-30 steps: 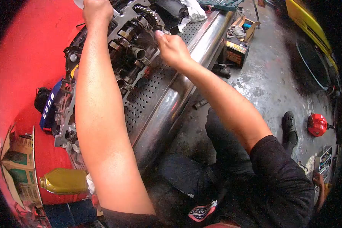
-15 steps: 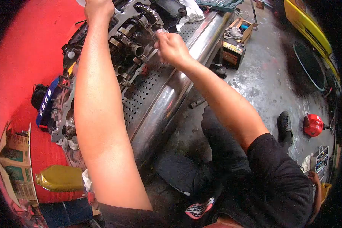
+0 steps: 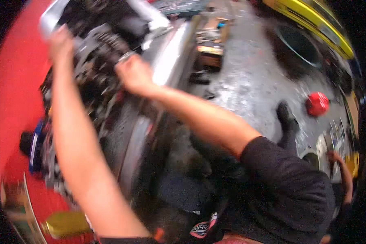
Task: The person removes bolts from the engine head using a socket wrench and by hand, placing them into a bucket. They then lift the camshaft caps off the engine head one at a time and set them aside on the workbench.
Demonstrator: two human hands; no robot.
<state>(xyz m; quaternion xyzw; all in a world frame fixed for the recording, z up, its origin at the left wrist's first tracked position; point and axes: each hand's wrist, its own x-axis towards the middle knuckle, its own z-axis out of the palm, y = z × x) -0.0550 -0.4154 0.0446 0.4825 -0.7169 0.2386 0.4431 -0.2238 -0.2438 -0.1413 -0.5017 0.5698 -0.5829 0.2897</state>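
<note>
A dirty metal engine part with shafts and a toothed wheel lies on the bench, blurred by motion. My left hand is at its far left corner, against a whitish edge; its fingers are smeared. Curled closed, my right hand is at the right side of the engine part, close to the toothed wheel. I cannot tell what sits between its fingers.
The metal bench has a long rounded edge. Below lie a box and a red round object on the floor. A yellow-brown bottle is at lower left. Another person's arm shows at far right.
The view has swung, so the bench and floor things sit further left. Both my hands appear lower and further left. The right hand stays by the toothed wheel with fingers curled.
</note>
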